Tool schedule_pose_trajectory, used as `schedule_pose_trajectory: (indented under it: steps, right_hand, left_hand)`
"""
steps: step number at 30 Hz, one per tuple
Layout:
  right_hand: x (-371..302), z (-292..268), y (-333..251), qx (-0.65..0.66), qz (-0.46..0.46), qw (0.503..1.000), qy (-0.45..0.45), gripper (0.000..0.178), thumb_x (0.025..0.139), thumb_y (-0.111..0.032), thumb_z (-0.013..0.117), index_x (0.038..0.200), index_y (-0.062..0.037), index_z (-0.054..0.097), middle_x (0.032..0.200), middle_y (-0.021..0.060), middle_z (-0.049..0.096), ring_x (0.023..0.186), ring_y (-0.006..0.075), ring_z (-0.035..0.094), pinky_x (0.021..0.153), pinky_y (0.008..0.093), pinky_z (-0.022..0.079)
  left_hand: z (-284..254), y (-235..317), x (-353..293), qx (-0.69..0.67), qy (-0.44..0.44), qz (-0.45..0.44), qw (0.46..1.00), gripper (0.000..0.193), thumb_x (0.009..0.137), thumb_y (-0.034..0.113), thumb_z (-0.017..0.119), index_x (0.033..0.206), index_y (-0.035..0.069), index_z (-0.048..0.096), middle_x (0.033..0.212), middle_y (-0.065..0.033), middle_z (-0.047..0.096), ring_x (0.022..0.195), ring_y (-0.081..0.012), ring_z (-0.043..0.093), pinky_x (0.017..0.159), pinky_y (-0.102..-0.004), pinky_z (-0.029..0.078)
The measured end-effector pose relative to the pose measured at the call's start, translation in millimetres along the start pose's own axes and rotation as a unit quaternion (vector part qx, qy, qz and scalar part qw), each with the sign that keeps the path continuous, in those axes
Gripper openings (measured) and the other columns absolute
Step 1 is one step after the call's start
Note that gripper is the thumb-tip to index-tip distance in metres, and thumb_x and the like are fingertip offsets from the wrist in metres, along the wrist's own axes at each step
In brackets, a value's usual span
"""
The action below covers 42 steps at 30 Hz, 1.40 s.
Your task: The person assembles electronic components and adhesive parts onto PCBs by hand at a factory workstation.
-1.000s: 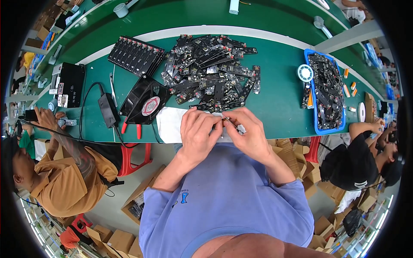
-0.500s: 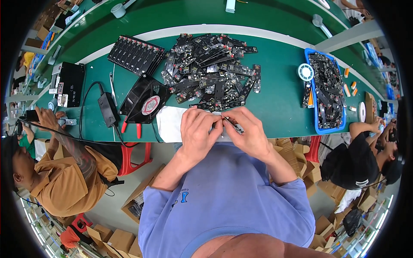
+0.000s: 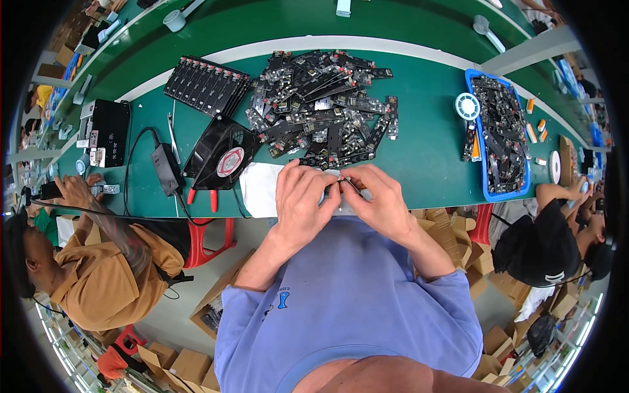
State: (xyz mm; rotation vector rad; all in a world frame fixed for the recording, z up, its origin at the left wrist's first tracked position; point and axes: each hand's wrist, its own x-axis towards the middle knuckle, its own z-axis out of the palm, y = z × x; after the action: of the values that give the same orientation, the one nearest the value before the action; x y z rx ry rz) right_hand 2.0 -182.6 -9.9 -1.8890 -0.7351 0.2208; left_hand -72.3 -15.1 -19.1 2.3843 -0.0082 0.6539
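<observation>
Both hands are held close together on the near side of the pile of circuit boards [image 3: 321, 108], the left hand [image 3: 303, 195] and the right hand [image 3: 379, 200] each curled, with thumb and forefinger pinching. Between their fingertips a small dark piece [image 3: 343, 179] is grasped, placed in the narrow gap from one hand to the other, near the pile's closest edge. Most of the piece is covered by the fingers (only a sliver is left showing), so its full length and shape cannot be made out. The white sheet [image 3: 257, 190], near and to the left of the pile, is partly hidden by the left hand. What can be seen of the piece is thin and mostly dark, with a paler glint beside it. Left of the pile a black fan [image 3: 213, 154] is set down; well to the pile's right, a blue tray [image 3: 483, 164] is filled with dark boards.
</observation>
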Motion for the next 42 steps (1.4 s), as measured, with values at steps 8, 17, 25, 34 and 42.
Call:
schedule_pose_trajectory:
  steps: [8, 17, 25, 34, 42]
  right_hand:
    - [0, 6, 0, -0.010, -0.004, 1.000, 0.026, 0.021, 0.089, 0.003, 0.076, 0.109, 0.0018, 0.072, 0.099, 0.0120, 0.072, 0.078, 0.0186, 0.071, 0.069, 0.0320, 0.059]
    - [1, 5, 4, -0.027, -0.006, 0.999, 0.018, 0.020, 0.089, 0.000, 0.077, 0.107, 0.0021, 0.071, 0.096, 0.0116, 0.071, 0.076, 0.0188, 0.070, 0.068, 0.0323, 0.059]
    - [7, -2, 11, -0.025, -0.040, 0.999, -0.027, 0.020, 0.087, 0.000, 0.078, 0.105, 0.0029, 0.071, 0.094, 0.0116, 0.070, 0.076, 0.0200, 0.069, 0.067, 0.0321, 0.058]
    - [14, -8, 15, -0.008, -0.058, 0.996, -0.065, 0.016, 0.085, 0.001, 0.078, 0.100, 0.0026, 0.070, 0.092, 0.0115, 0.070, 0.073, 0.0204, 0.068, 0.064, 0.0323, 0.056]
    - [15, -8, 13, 0.015, -0.029, 0.998, -0.062, 0.016, 0.086, -0.002, 0.077, 0.100, 0.0015, 0.070, 0.089, 0.0127, 0.068, 0.072, 0.0245, 0.069, 0.063, 0.0371, 0.055]
  left_hand:
    - [1, 0, 0, 0.005, -0.002, 0.003, 1.000, 0.019, 0.078, 0.003, 0.082, 0.095, 0.007, 0.074, 0.093, -0.0038, 0.073, 0.096, -0.0252, 0.068, 0.107, -0.0484, 0.047]
    - [3, -2, -3, 0.012, -0.001, 0.009, 1.000, 0.020, 0.078, 0.003, 0.083, 0.095, 0.008, 0.074, 0.094, -0.0032, 0.073, 0.097, -0.0248, 0.068, 0.109, -0.0481, 0.046]
    - [4, -2, -4, 0.018, 0.006, 0.016, 1.000, 0.020, 0.078, 0.004, 0.083, 0.095, 0.008, 0.073, 0.092, -0.0031, 0.072, 0.096, -0.0243, 0.067, 0.108, -0.0484, 0.047]
    - [6, -2, -4, 0.005, 0.009, 0.022, 1.000, 0.017, 0.079, 0.008, 0.083, 0.093, 0.009, 0.074, 0.089, -0.0013, 0.070, 0.094, -0.0242, 0.065, 0.108, -0.0480, 0.045]
    - [2, -1, -1, 0.007, -0.009, 0.001, 1.000, 0.020, 0.077, 0.004, 0.084, 0.093, 0.008, 0.075, 0.091, -0.0027, 0.073, 0.095, -0.0244, 0.068, 0.108, -0.0486, 0.046]
